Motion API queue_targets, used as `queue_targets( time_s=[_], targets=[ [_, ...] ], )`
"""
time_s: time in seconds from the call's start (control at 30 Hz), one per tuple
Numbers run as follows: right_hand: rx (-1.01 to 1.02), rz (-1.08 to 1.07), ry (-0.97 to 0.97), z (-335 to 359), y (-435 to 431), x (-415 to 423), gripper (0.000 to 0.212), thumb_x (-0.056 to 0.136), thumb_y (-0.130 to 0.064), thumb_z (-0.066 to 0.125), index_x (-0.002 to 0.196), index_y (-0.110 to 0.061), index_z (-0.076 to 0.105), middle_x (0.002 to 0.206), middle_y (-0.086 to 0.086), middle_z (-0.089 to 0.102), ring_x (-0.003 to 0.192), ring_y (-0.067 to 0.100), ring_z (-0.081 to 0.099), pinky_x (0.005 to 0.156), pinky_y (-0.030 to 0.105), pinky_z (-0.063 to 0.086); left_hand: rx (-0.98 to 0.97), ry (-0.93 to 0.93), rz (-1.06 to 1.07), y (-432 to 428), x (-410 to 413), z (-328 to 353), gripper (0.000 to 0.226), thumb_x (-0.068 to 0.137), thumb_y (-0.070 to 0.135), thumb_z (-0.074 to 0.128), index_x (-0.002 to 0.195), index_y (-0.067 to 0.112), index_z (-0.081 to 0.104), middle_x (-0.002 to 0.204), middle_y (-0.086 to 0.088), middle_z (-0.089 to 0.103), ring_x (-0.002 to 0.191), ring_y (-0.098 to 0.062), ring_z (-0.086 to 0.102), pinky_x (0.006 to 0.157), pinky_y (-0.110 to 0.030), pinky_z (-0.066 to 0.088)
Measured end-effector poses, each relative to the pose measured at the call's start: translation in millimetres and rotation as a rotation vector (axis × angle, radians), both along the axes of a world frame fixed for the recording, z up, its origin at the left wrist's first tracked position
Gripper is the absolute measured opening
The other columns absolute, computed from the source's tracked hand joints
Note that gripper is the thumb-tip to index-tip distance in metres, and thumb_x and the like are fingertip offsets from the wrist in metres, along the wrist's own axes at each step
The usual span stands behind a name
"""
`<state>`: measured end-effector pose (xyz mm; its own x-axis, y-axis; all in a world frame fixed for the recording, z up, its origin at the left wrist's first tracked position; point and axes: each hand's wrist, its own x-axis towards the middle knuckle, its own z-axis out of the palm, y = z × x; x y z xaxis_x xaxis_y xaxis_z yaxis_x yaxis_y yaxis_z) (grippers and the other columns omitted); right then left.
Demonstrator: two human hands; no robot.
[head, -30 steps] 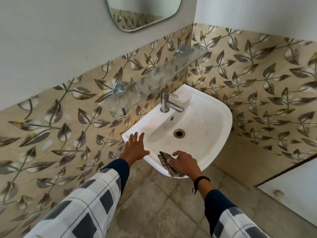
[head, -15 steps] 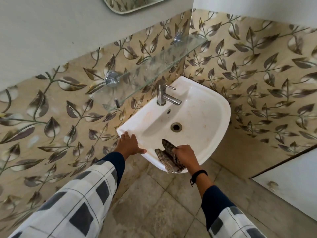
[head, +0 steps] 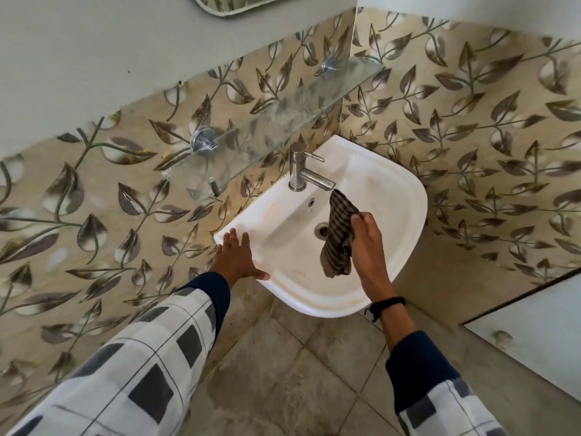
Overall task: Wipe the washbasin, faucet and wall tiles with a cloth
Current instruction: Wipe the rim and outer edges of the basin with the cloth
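**Head view: cloth (head: pixel 339 234) held over the washbasin (head: pixel 408 196)**

The right hand (head: pixel 367 247) grips the striped cloth along one edge, so it hangs limp above the bowl, just below the faucet (head: pixel 301 174) spout. The left hand (head: pixel 235 259) rests flat, fingers straight, on the near-left rim. Soft and light, the cloth probably handles best bunched in the palm. It hides part of the drain (head: pixel 320 229); the mirror (head: pixel 239 4) is cut off.

right hand (head: pixel 367 243) lifted cloth (head: pixel 339 234) off front rim — now over basin (head: pixel 393 196), under faucet (head: pixel 306 174)
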<state>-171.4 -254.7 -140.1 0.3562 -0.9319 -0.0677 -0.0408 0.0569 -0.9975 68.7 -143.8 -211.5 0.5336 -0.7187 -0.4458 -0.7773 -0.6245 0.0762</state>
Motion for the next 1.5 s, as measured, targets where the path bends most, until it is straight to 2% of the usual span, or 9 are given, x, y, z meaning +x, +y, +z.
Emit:
queue_targets(
  time_s=[0.17, 0.33, 0.5, 0.77, 0.93, 1.1, 1.17, 1.33, 1.5],
  targets=[
    [-0.330, 0.246, 0.329, -21, 18, 5, 0.019, 0.104, -0.036, 0.046, 0.103, -0.021, 0.056, 0.086, -0.004, 0.063, 0.073, 0.010, 0.059, 0.062, 0.032, 0.045, -0.034, -0.048, -0.010, -1, -1, 0, 0.143, 0.056, 0.070, 0.076, 0.152, 0.003, -0.007, 0.156, -0.025, -0.017, 0.145, -0.039, -0.011, 0.118, -0.052, 0.009],
    [-0.658, 0.600, 0.740, -71, 41, 0, 0.022, 0.095, -0.041, 0.050, 0.107, -0.030, 0.066, 0.101, -0.010, 0.066, 0.089, 0.019, 0.061, 0.072, 0.036, 0.038, -0.042, -0.052, 0.002, -6, -2, 4, 0.152, 0.051, 0.066, 0.081, 0.150, 0.001, -0.014, 0.155, -0.023, -0.020, 0.145, -0.037, -0.014, 0.118, -0.052, 0.005],
    [-0.551, 0.569, 0.793, -95, 51, -7, 0.067, 0.084, -0.080, 0.028, 0.091, -0.034, 0.076, 0.116, -0.023, 0.056, 0.112, 0.013, 0.038, 0.091, 0.037, 0.028, -0.022, -0.038, 0.061, -4, -2, 5, 0.157, 0.047, 0.069, 0.080, 0.148, -0.001, -0.017, 0.156, -0.020, -0.021, 0.145, -0.036, -0.014, 0.118, -0.052, 0.005],
    [-0.723, 0.659, 0.834, -117, 62, -15, 0.052, 0.090, -0.059, 0.040, 0.140, -0.047, 0.049, 0.158, -0.020, 0.032, 0.140, 0.015, 0.027, 0.103, 0.039, 0.031, -0.069, -0.015, 0.129, 6, 1, 4, 0.161, 0.042, 0.074, 0.077, 0.148, 0.000, -0.020, 0.156, -0.017, -0.023, 0.145, -0.033, -0.018, 0.119, -0.051, 0.004],
    [-0.615, 0.496, 0.663, -114, 45, 0, 0.047, 0.087, -0.016, 0.054, 0.129, -0.033, 0.065, 0.133, -0.012, 0.063, 0.112, 0.023, 0.061, 0.084, 0.036, 0.051, -0.077, 0.020, 0.164, 5, -1, 7, 0.163, 0.042, 0.071, 0.080, 0.147, 0.001, -0.022, 0.155, -0.016, -0.026, 0.144, -0.031, -0.021, 0.118, -0.051, 0.002],
    [-0.351, 0.154, 0.463, -77, 17, 32, 0.030, 0.095, -0.017, 0.061, 0.123, -0.027, 0.069, 0.106, -0.007, 0.072, 0.090, 0.009, 0.064, 0.073, 0.019, 0.050, -0.053, 0.052, 0.206, 3, 0, 7, 0.167, 0.038, 0.070, 0.082, 0.147, 0.000, -0.023, 0.155, -0.015, -0.027, 0.144, -0.031, -0.022, 0.118, -0.050, 0.001],
    [-0.400, 0.090, 0.438, -64, 1, 53, 0.028, 0.096, -0.019, 0.060, 0.122, -0.025, 0.069, 0.099, -0.006, 0.071, 0.086, 0.011, 0.064, 0.066, 0.013, 0.043, -0.051, 0.068, 0.218, 3, 1, 6, 0.166, 0.039, 0.071, 0.082, 0.147, 0.000, -0.023, 0.156, -0.015, -0.025, 0.145, -0.031, -0.020, 0.118, -0.050, 0.001],
    [-0.499, 0.017, 0.462, -51, -42, 113, 0.039, 0.090, -0.018, 0.063, 0.129, -0.023, 0.064, 0.085, 0.008, 0.066, 0.081, 0.026, 0.060, 0.068, 0.034, 0.049, -0.052, 0.075, 0.250, 2, 4, 1, 0.169, 0.035, 0.072, 0.082, 0.147, 0.001, -0.023, 0.157, -0.014, -0.022, 0.145, -0.030, -0.019, 0.118, -0.048, 0.000],
    [-0.854, 0.084, 0.639, -65, -69, 157, 0.036, 0.080, -0.008, 0.074, 0.115, -0.013, 0.067, 0.088, 0.011, 0.072, 0.085, 0.036, 0.057, 0.067, 0.040, 0.052, -0.028, 0.073, 0.249, -2, 10, -5, 0.171, 0.033, 0.073, 0.081, 0.146, 0.001, -0.024, 0.156, -0.013, -0.024, 0.145, -0.029, -0.021, 0.118, -0.048, 0.000]
  ],
)
